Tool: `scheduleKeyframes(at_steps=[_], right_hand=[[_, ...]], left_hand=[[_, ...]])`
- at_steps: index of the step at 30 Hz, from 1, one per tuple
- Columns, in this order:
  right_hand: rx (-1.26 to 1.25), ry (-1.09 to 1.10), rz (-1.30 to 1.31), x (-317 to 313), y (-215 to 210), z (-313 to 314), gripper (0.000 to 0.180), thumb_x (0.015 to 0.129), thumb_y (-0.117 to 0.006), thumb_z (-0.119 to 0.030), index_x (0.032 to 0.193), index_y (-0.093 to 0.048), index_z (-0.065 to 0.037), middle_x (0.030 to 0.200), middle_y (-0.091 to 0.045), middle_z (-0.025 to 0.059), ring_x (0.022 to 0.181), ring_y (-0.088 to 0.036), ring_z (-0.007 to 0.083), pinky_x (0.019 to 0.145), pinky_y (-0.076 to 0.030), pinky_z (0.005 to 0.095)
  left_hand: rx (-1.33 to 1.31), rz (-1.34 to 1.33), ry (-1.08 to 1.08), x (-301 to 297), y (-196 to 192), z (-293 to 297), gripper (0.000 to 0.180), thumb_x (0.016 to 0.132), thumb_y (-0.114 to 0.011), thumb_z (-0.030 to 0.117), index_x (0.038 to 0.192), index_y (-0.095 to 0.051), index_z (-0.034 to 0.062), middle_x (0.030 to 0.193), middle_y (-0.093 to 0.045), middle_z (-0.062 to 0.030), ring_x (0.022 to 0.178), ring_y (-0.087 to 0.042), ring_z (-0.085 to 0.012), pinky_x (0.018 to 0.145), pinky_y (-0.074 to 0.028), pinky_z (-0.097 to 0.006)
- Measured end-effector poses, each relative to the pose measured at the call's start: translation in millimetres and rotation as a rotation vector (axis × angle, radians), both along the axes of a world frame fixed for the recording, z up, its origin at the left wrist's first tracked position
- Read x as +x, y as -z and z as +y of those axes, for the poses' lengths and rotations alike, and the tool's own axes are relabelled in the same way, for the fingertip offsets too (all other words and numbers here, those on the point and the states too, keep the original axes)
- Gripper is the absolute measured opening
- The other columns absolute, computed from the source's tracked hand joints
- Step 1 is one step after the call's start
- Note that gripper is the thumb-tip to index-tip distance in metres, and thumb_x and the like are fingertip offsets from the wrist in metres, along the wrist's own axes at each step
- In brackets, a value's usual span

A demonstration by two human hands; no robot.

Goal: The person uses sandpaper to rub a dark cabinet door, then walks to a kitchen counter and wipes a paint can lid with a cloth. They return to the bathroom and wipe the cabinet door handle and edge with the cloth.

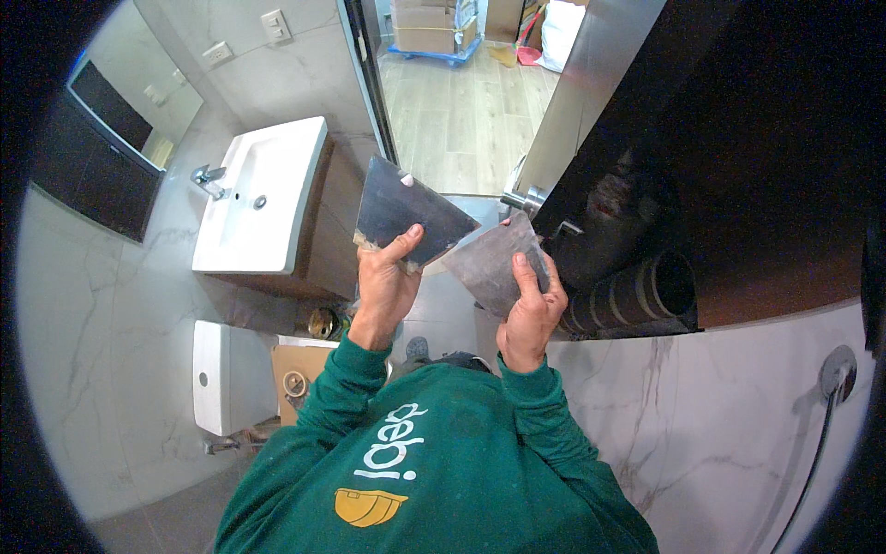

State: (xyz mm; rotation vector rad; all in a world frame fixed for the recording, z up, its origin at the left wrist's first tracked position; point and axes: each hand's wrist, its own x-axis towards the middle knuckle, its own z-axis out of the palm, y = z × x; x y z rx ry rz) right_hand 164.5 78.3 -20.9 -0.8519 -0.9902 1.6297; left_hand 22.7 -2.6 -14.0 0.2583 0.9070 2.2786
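In my left hand (388,288) I grip a dark, flat scraper blade or plate (406,208), thumb across its face. A small white spot sits near its top edge, and pale ragged material shows at its lower left corner. My right hand (533,316) is closed on a greyish flat plate (489,261) with a dusty, smeared surface, thumb on top. Both plates are tapered and held up in front of my chest, their near corners close together; I cannot tell if they touch. Their exact kind does not show.
A white sink (268,189) with a faucet (209,179) is at left, above a toilet tank (217,379). On cardboard lies a tape roll (295,384). The open door (591,88) has a metal handle (524,198). At right stands a dark cylinder (637,297); boxes (425,26) lie beyond the doorway.
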Motion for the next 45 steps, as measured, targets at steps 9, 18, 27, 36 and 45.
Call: scheduleKeyframes(at_steps=[9,18,27,36,45], right_hand=[[0.101,0.049,-0.109,-6.3,1.4,4.7,0.032,0.089,-0.071,-0.020,0.108,-0.067,0.005,0.100,-0.071,0.0092,0.086,-0.062,0.0153,0.079,-0.049,0.0291],[0.240,-0.033,-0.146,-5.5,-12.5,17.8,0.028,0.090,-0.069,-0.019,0.104,-0.067,0.005,0.097,-0.071,0.0085,0.083,-0.062,0.0149,0.078,-0.049,0.0287],[0.152,0.044,-0.192,-15.8,10.5,2.5,0.031,0.089,-0.070,-0.019,0.105,-0.066,0.007,0.092,-0.071,0.0095,0.082,-0.061,0.0137,0.077,-0.049,0.0283],[0.350,0.010,-0.315,-15.1,-14.1,18.2,0.025,0.089,-0.069,-0.016,0.101,-0.068,0.006,0.089,-0.071,0.0104,0.079,-0.062,0.0146,0.075,-0.049,0.0292],[0.313,-0.101,-0.222,-15.0,-14.9,28.9,0.027,0.088,-0.070,-0.016,0.104,-0.068,0.006,0.092,-0.072,0.0088,0.081,-0.063,0.0136,0.077,-0.050,0.0287]], left_hand=[[-0.010,0.057,0.016,10.3,-0.1,4.8,0.037,0.085,-0.065,-0.004,0.120,-0.057,0.0050,0.107,-0.068,-0.0085,0.094,-0.068,-0.0230,0.083,-0.056,-0.040],[0.007,0.155,0.103,14.2,3.2,-5.1,0.031,0.088,-0.066,0.002,0.119,-0.060,0.0033,0.110,-0.068,-0.0090,0.096,-0.067,-0.0196,0.085,-0.055,-0.034],[0.024,0.133,0.029,10.3,8.0,6.0,0.023,0.094,-0.066,0.010,0.115,-0.065,0.0017,0.110,-0.070,-0.0073,0.094,-0.067,-0.0167,0.082,-0.055,-0.033],[-0.203,0.308,0.077,9.5,20.9,-8.1,0.020,0.092,-0.068,0.010,0.110,-0.068,0.0024,0.101,-0.071,-0.0039,0.083,-0.067,-0.0135,0.075,-0.054,-0.031],[-0.201,0.333,0.009,16.9,17.5,-6.9,0.022,0.096,-0.065,0.017,0.111,-0.066,0.0007,0.101,-0.069,-0.0024,0.086,-0.063,-0.0114,0.077,-0.052,-0.029]])
